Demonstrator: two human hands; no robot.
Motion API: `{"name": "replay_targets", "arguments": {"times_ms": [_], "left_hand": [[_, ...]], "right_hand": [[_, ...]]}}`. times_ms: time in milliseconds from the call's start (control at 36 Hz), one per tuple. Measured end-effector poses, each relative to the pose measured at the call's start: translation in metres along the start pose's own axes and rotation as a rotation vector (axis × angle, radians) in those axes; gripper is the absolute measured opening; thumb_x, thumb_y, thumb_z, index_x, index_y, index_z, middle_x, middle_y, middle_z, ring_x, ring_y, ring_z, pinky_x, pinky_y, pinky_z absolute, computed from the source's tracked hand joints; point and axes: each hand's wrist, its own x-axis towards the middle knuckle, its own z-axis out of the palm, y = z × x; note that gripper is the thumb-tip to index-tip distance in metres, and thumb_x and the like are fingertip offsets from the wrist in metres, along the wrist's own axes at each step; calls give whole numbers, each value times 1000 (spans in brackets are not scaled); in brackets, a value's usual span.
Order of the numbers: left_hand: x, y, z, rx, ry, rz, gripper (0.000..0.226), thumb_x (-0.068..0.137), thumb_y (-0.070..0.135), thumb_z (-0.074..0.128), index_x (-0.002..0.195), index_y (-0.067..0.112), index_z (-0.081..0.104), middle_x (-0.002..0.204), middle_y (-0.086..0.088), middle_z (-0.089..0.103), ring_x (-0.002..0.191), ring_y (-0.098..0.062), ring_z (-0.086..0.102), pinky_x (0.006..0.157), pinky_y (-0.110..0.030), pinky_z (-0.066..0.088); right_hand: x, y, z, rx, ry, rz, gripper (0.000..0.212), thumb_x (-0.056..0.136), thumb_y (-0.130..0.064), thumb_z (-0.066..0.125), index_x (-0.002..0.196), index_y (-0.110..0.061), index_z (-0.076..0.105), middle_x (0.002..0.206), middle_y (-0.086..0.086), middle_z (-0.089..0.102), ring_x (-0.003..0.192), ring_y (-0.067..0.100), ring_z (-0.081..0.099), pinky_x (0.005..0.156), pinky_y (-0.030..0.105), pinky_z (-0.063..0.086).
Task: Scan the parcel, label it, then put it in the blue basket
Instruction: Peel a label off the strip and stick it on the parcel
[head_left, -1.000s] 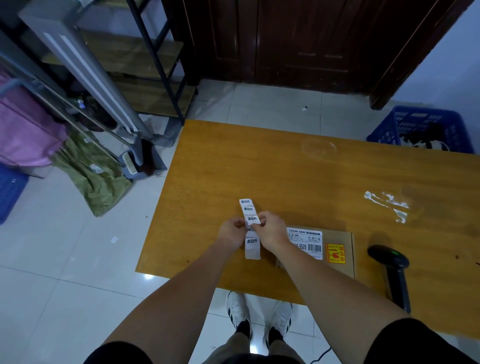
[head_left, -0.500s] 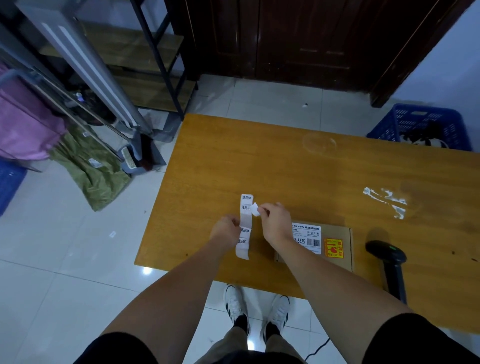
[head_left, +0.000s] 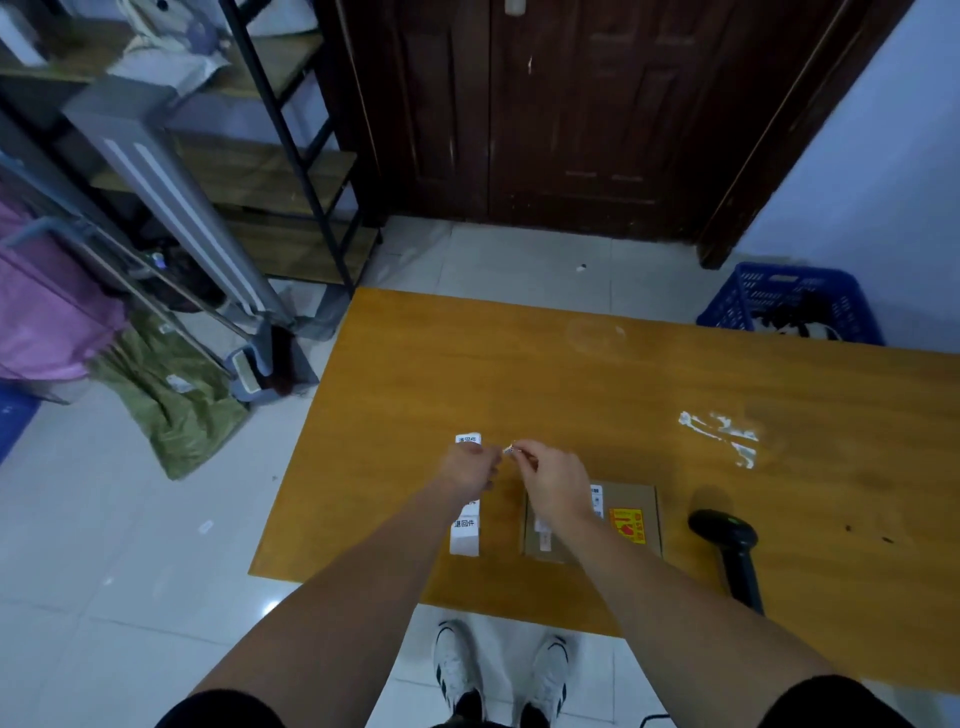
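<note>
A small brown cardboard parcel (head_left: 631, 501) with a white shipping label and a yellow-red sticker lies near the front edge of the wooden table (head_left: 571, 374). My left hand (head_left: 467, 467) holds a white strip of labels (head_left: 465, 535), which hangs over the table left of the parcel. My right hand (head_left: 553, 480) hovers over the parcel's left part and pinches one small peeled label (head_left: 509, 449) at its fingertips. The black barcode scanner (head_left: 730, 551) lies right of the parcel. The blue basket (head_left: 748, 301) stands on the floor beyond the table's far right edge.
White tape residue (head_left: 722, 434) marks the table on the right. A metal shelf rack (head_left: 291, 156), a grey panel, pink and green bags are on the left floor. A dark wooden door (head_left: 545, 114) is ahead. My shoes (head_left: 498, 670) show under the table's front edge.
My right hand has peeled one label off the strip and pulled it away to the right. The left hand still holds the strip. The camera has tilted up.
</note>
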Motion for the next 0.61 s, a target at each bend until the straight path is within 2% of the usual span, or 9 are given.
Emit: {"name": "replay_targets", "arguments": {"times_ms": [56,139,222,250,306,361,472,528,611], "left_hand": [[-1,4,11,13,7,53,17,98,21,61,85,10,66,80,-7,62,62,-19,57,52,-25,42],[-4,7,29,92,4,132,18,100,21,59,92,8,69,81,-7,65,64,-21,59,57,-28,43],[-6,9,45,269,14,236,21,101,25,57,94,9,68,84,-11,69,73,-24,61,65,-31,44],[-7,10,50,328,18,268,22,102,26,56,95,9,69,85,-12,71,72,-23,61,64,-31,43],[-10,10,61,402,4,322,21,103,26,56,96,10,68,84,-9,69,68,-20,58,62,-32,43],[-11,10,72,459,-26,357,19,103,28,56,97,13,66,81,-3,66,68,-20,58,62,-34,46],[-13,8,92,604,-40,393,18,103,37,54,99,22,63,80,2,65,62,-13,57,52,-29,42],[-15,8,100,651,-36,418,18,101,42,54,98,25,60,78,2,66,61,-14,58,51,-30,41],[-17,10,112,700,-36,402,24,99,49,56,110,27,56,90,-1,71,73,-21,66,58,-32,44]], "right_hand": [[-1,8,-8,7,6,36,26,100,-37,59,122,-31,72,104,2,79,96,28,71,75,37,56],[-5,23,-22,68,-5,89,27,99,-36,59,123,-33,71,102,-1,79,95,24,72,76,37,57],[-10,39,-34,183,0,140,32,100,-32,60,130,-25,68,112,0,77,97,20,73,82,37,59],[-11,46,-38,226,11,169,35,100,-30,60,134,-22,65,114,1,76,92,18,74,78,36,60],[-13,59,-46,309,20,236,37,101,-27,61,137,-20,62,113,0,73,75,10,74,55,26,58],[-16,71,-53,360,8,280,30,99,-23,65,128,-15,67,111,1,75,65,5,73,47,22,55],[-25,92,-66,480,-52,337,14,99,-12,64,107,-6,74,93,7,77,64,17,73,75,42,64],[-29,100,-71,552,-84,377,10,100,-11,61,103,-7,71,93,10,76,65,19,71,74,42,64],[-32,112,-74,565,-116,398,10,103,-14,58,97,-11,66,92,8,75,72,19,72,66,34,61]]}}
